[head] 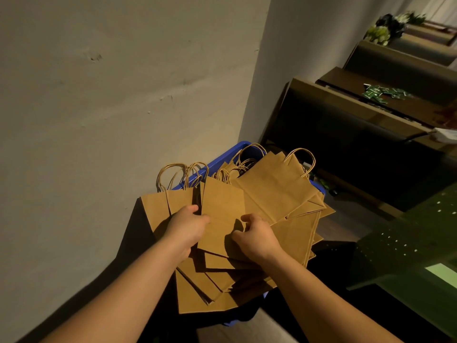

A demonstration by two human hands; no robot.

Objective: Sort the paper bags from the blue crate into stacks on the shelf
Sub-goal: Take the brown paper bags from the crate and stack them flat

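A heap of flat brown paper bags point(277, 191) with twisted handles fills the blue crate point(223, 157), hiding most of it. One small bag point(222, 209) lies on top at the middle. My left hand point(189, 226) grips its left edge, with the fingers curled under it. At the bag's lower right edge, my right hand point(254, 237) pinches the paper with curled fingers. The dark shelf point(351, 134) stands to the right of the crate.
A plain wall point(111, 107) runs close along the left. On the shelf's upper levels lie small green packets point(378, 92) and flowers point(385, 28). A green perforated surface point(408, 243) juts in at the right.
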